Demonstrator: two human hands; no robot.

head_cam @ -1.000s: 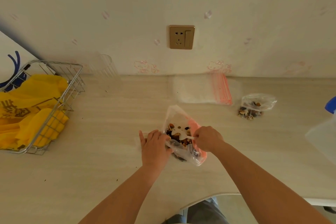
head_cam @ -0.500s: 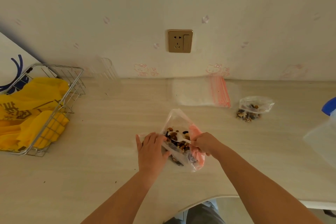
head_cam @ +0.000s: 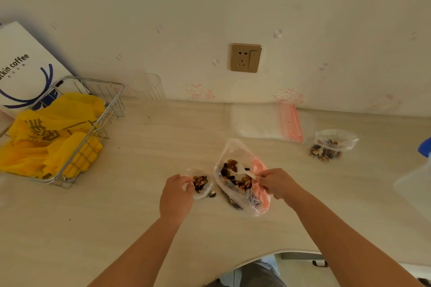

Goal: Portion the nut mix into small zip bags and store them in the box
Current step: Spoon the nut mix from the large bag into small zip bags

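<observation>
1. The left hand (head_cam: 176, 193) pinches the rim of a small zip bag (head_cam: 202, 184) near the middle of the worktop (head_cam: 140, 205), apparently holding its mouth open so nuts can drop in; it already holds some.
2. The right hand (head_cam: 277, 183) grips a white plastic spoon (head_cam: 242, 172), its bowl inside the large nut mix bag (head_cam: 240, 178) just beside the small one, so each scoop travels little.
3. A filled small bag (head_cam: 332, 144) lies toward the right edge, set aside as 1 finished portion.
4. A stack of empty zip bags (head_cam: 265, 123) lies by the back edge, within reach.
5. The storage box cannot be identified with certainty.
</observation>
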